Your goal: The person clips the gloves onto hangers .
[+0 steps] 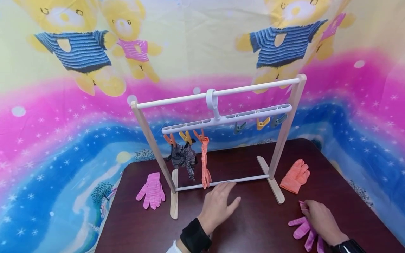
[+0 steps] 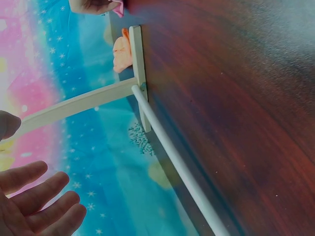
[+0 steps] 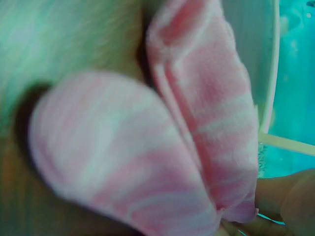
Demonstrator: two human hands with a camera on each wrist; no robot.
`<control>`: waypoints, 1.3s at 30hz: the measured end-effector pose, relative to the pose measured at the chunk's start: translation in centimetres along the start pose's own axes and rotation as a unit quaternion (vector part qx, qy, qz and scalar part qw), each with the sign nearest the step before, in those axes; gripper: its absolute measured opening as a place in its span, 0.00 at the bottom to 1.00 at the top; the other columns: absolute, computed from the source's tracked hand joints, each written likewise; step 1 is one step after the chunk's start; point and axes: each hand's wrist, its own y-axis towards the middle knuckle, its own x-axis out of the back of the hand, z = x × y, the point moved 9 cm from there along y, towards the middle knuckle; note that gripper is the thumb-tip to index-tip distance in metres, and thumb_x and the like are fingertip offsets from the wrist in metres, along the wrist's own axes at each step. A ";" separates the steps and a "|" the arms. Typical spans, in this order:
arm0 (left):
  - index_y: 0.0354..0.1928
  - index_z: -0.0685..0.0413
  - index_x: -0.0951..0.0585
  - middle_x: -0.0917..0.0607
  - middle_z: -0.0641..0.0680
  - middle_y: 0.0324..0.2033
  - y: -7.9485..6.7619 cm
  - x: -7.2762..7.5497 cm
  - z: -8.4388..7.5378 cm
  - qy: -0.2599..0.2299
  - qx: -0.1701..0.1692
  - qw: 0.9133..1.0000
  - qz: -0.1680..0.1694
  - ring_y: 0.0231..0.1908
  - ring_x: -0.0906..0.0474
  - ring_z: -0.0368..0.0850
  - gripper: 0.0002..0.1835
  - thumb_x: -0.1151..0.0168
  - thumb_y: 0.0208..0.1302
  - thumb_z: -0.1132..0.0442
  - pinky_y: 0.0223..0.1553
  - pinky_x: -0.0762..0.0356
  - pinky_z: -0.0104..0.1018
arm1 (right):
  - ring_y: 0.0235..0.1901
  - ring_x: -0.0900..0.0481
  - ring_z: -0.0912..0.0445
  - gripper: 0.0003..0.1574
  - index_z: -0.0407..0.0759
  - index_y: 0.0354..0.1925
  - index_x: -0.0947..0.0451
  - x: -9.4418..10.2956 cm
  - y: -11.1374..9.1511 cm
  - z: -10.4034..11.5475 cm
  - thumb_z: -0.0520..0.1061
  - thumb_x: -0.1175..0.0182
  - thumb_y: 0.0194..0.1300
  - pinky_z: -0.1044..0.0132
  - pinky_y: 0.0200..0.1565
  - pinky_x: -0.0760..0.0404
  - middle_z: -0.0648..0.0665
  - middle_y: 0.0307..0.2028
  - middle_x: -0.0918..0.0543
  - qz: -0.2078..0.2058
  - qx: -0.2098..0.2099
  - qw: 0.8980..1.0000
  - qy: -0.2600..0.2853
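Note:
My right hand (image 1: pixel 322 219) pinches the cuff end of a pink striped glove (image 1: pixel 303 230) at the table's right front, its fingers hanging toward the tabletop. In the right wrist view, that glove fills most of the picture, with the thumb and fingers at its lower right edge. My left hand (image 1: pixel 218 205) is held with fingers extended in front of the rack's lower bar (image 1: pixel 253 179) and grips nothing. Just behind it, an orange glove (image 1: pixel 204 161) hangs from an orange clip (image 1: pixel 199 135). Beside that, a dark grey glove (image 1: pixel 183 156) hangs from an orange and a yellow clip.
A white hanger (image 1: pixel 253 114) hooks over the top bar of the wooden rack (image 1: pixel 286 133). On its right half, a yellow clip (image 1: pixel 263 123) and two grey-green clips hold nothing. Another pink glove (image 1: pixel 152 191) lies left of the rack, another orange glove (image 1: pixel 295 176) right of it.

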 end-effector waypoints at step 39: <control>0.63 0.46 0.20 0.14 0.47 0.57 1.6 3.2 -0.3 -0.015 0.014 0.999 -0.033 0.58 0.18 0.42 0.26 0.35 0.66 0.45 0.55 0.17 0.42 | 0.21 0.30 0.63 0.08 0.38 0.38 0.16 8.6 0.2 8.0 0.33 0.30 0.58 0.65 0.24 0.31 0.49 0.24 0.16 -0.150 0.067 0.985 0.049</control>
